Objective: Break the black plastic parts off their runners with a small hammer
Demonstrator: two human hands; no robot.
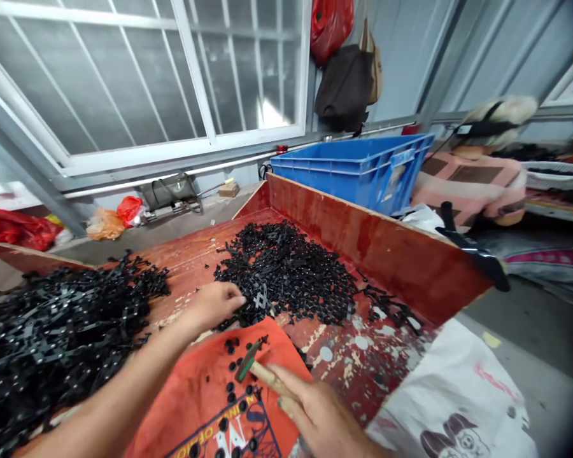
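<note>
My left hand reaches to the near left edge of a heap of small black metal parts, its fingers curled with the thumb against them. What they hold, if anything, is hidden. Just right of the fingertips shows a grey cross-shaped linked piece; whether it touches them I cannot tell. My right hand is wrapped round the wooden handle of a hammer with a green head. Beneath the hammer lies an orange printed cloth, with several small round black pieces scattered on it.
A larger pile of black linked strips covers the left of the red wooden table. A raised board edges its right side, with a blue crate behind. A white sack lies at lower right. Another person sits beyond.
</note>
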